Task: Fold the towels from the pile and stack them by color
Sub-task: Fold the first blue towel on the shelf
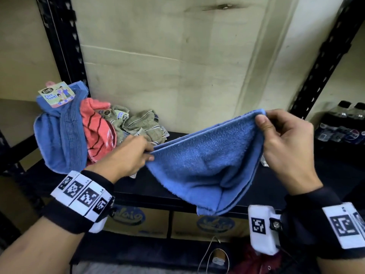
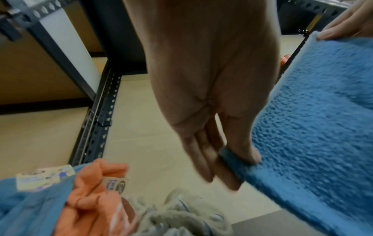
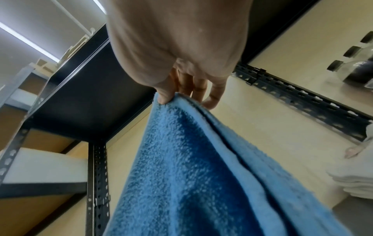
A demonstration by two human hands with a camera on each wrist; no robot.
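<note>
A blue towel (image 1: 207,167) hangs doubled over in the air above the black shelf (image 1: 162,186), stretched between both hands. My left hand (image 1: 136,153) pinches its left corner; in the left wrist view the thumb and fingers of that left hand (image 2: 236,161) clamp the blue towel (image 2: 315,127) at its edge. My right hand (image 1: 276,131) pinches the upper right corner, higher than the left; in the right wrist view the right hand (image 3: 171,97) holds the blue towel (image 3: 181,175) at its top. The pile sits at the back left: a blue towel with a label (image 1: 61,133), a coral striped towel (image 1: 96,133) and grey-green towels (image 1: 140,123).
Black slotted uprights (image 1: 67,46) frame the shelf against a beige wall. Dark bottles (image 1: 343,123) stand on the neighbouring shelf at right. Cardboard boxes (image 1: 207,226) sit on the level below. Folded white towels (image 3: 355,178) lie at the right in the right wrist view.
</note>
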